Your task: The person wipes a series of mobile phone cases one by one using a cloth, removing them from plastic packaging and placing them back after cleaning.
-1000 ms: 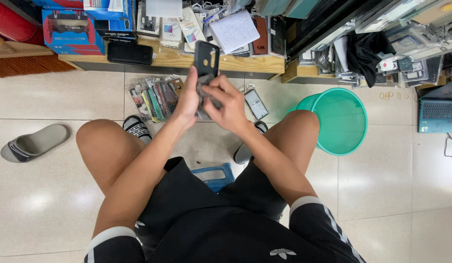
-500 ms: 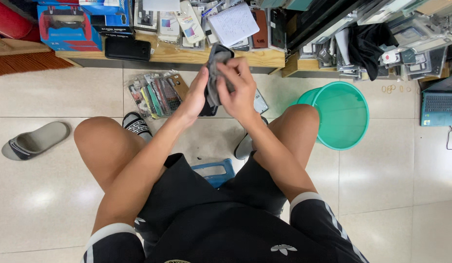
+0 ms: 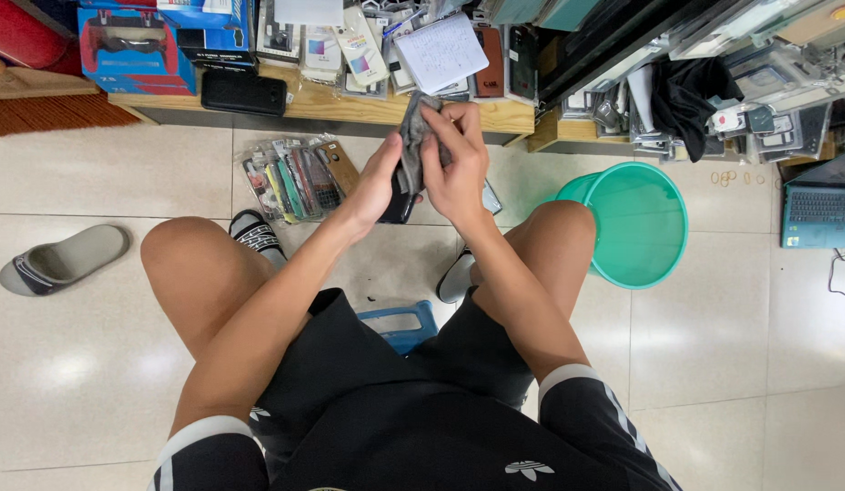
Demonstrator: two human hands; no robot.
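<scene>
From the head camera, looking straight down, a soft, crumpled grey cloth (image 3: 412, 136) was bunched over the upper part of a flat, dark rectangular phone (image 3: 400, 202), whose glossy black lower edge showed beneath the fabric. Both were held up in front of the person's knees, above the pale, glossy tiled floor (image 3: 113, 173) and just short of the low wooden shelf edge (image 3: 350, 109).

The left hand (image 3: 375, 185) was curled around the phone's left side, fingers closed in a grasp on it, palm turned inward. The right hand (image 3: 454, 164) was clenched over the cloth, fingers bent and pressing the fabric against the phone's face; knuckles faced the camera. The two hands touched through the cloth and phone.

Both forearms ran up from the lap, converging toward the hands, elbows bent and resting near the bare thighs. The person sat on a blue plastic stool (image 3: 400, 323), of which only a front edge showed between the legs, wearing black shorts with white stripes.

To the right stood a round, smooth teal plastic bucket (image 3: 641, 227), close beside the right knee. A flat fan of clear-wrapped phone cases (image 3: 295, 177) lay on the tiles left of the hands. A grey rubber slide sandal (image 3: 63, 259) lay well apart at far left.
</scene>
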